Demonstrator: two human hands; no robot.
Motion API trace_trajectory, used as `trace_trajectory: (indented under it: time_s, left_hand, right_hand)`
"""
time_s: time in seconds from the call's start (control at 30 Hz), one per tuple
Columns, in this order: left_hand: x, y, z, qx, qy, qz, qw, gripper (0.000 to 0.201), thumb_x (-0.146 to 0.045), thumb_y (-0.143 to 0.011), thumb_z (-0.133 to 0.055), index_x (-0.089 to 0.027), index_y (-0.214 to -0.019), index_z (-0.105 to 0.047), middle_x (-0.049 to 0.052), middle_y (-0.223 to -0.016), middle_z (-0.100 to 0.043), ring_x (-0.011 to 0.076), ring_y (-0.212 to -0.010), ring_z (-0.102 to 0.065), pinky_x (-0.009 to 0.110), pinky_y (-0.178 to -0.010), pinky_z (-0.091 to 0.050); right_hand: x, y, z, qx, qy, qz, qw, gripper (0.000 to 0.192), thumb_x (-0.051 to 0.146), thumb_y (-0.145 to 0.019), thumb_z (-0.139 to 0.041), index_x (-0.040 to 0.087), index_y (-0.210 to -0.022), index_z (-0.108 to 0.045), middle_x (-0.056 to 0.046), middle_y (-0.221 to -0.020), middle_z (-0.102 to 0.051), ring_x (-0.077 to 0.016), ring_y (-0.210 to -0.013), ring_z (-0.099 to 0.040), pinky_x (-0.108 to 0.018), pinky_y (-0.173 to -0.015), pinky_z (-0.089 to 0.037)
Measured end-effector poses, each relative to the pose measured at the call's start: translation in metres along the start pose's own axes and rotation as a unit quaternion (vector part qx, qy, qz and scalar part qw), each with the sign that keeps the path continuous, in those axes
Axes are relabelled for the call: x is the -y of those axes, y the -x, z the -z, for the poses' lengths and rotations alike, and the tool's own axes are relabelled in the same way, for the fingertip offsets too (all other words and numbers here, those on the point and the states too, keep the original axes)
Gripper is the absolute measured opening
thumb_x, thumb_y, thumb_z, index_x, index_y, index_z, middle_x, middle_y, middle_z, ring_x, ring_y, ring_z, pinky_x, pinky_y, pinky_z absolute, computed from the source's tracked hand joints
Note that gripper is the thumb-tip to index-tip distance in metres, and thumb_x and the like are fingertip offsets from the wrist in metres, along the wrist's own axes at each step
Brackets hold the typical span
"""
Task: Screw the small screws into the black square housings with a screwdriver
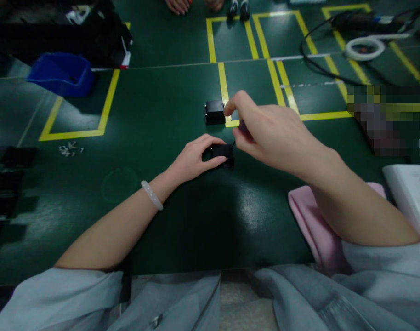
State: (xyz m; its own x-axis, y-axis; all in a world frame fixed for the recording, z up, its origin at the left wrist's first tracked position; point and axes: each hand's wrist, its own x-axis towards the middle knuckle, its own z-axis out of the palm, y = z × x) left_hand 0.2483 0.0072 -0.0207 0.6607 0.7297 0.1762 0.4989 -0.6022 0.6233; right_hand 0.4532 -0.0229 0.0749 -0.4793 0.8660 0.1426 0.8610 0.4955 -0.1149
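Okay, left hand (199, 156) pinched the small black box (225, 151) between thumb and fingers on the green table (182, 220). Right hand (272, 131), just to its right, gripped a dark tool (243, 126), shaft angled at the box's right end; contact too small to tell. Second black box (215, 111) sat just beyond the left fingers, loose screws (71, 148) well off to that hand's left. Good work here likely needed a firm pinch, fingertips clear of the tip, shaft squarely aligned.

The left hand (196, 156) curves thumb and forefinger into a pinch. The right hand (268, 131) arches, forefinger bent, remaining fingers apparently curled beneath.
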Motion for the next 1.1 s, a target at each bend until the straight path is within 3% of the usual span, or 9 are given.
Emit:
trace_trajectory:
  time_s: [0.2, 0.47, 0.67, 0.9, 1.1]
  left_hand:
    - [0.0029, 0.0002, -0.0015, -0.007, -0.001, -0.002, 1.000, 0.036, -0.044, -0.089, -0.058, -0.018, -0.114, -0.058, 0.005, -0.108, -0.062, 0.0189, -0.099, -0.058, 0.029, -0.084, -0.044]
    - [0.0003, -0.0008, -0.0001, 0.002, -0.004, 0.005, 1.000, 0.035, -0.043, -0.090, -0.057, -0.017, -0.113, -0.059, 0.005, -0.106, -0.062, 0.0184, -0.095, -0.058, 0.028, -0.082, -0.045]
    - [0.0012, -0.0006, -0.0008, -0.002, -0.007, 0.001, 1.000, 0.036, -0.043, -0.089, -0.057, -0.017, -0.115, -0.059, 0.004, -0.107, -0.062, 0.0185, -0.097, -0.058, 0.028, -0.083, -0.044]
    - [-0.0003, -0.0005, 0.0006, 0.005, -0.003, 0.004, 1.000, 0.036, -0.043, -0.090, -0.057, -0.017, -0.115, -0.059, 0.005, -0.108, -0.061, 0.0185, -0.097, -0.058, 0.029, -0.085, -0.045]
    - [0.0006, -0.0004, 0.0002, 0.004, -0.005, 0.008, 1.000, 0.038, -0.045, -0.089, -0.055, -0.018, -0.115, -0.058, 0.005, -0.108, -0.062, 0.0193, -0.097, -0.058, 0.030, -0.084, -0.045]
  right_hand:
    - [0.0023, -0.0010, 0.0024, 0.019, 0.041, -0.007, 0.999, 0.040, 0.041, -0.097, -0.025, 0.019, -0.111, -0.055, -0.006, -0.081, -0.066, -0.0189, -0.072, -0.061, -0.028, -0.056, -0.024]
    - [0.0015, 0.0005, 0.0003, -0.017, 0.015, -0.005, 1.000, 0.034, 0.026, -0.092, -0.030, 0.018, -0.120, -0.047, -0.004, -0.083, -0.065, -0.0187, -0.069, -0.061, -0.028, -0.054, -0.025]
    - [0.0017, -0.0011, 0.0016, 0.003, 0.037, -0.018, 0.999, 0.038, 0.040, -0.097, -0.025, 0.021, -0.114, -0.053, -0.006, -0.082, -0.066, -0.0193, -0.071, -0.061, -0.029, -0.055, -0.023]
    - [-0.0008, 0.0008, 0.0016, -0.006, 0.027, -0.011, 1.000, 0.033, 0.027, -0.093, -0.029, 0.020, -0.121, -0.045, -0.003, -0.081, -0.064, -0.0185, -0.067, -0.060, -0.028, -0.054, -0.024]
    - [0.0006, -0.0005, 0.0022, -0.002, 0.031, -0.006, 1.000, 0.037, 0.038, -0.097, -0.026, 0.021, -0.116, -0.052, -0.005, -0.084, -0.066, -0.0197, -0.072, -0.061, -0.028, -0.055, -0.024]
